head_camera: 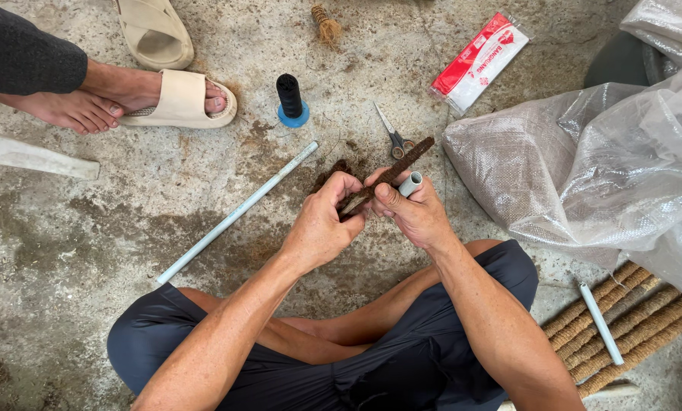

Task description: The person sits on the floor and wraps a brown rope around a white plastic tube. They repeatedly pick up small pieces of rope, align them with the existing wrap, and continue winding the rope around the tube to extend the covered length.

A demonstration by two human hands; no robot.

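I sit cross-legged on a concrete floor. My left hand (322,221) and my right hand (413,213) meet in front of me, both gripping a short white pipe (411,183) partly wrapped in brown coir fibre (402,164). The wrapped part sticks out up and to the right past my fingers. The bare white end shows by my right thumb. A clump of loose brown fibre (329,173) lies just beyond my left hand.
Small scissors (392,137) and a black thread spool (290,99) lie ahead. A long white pipe (238,213) lies to the left. Finished coir-wrapped poles (622,327) are stacked at right below clear plastic sacks (584,167). Another person's feet and sandals (177,103) are at top left.
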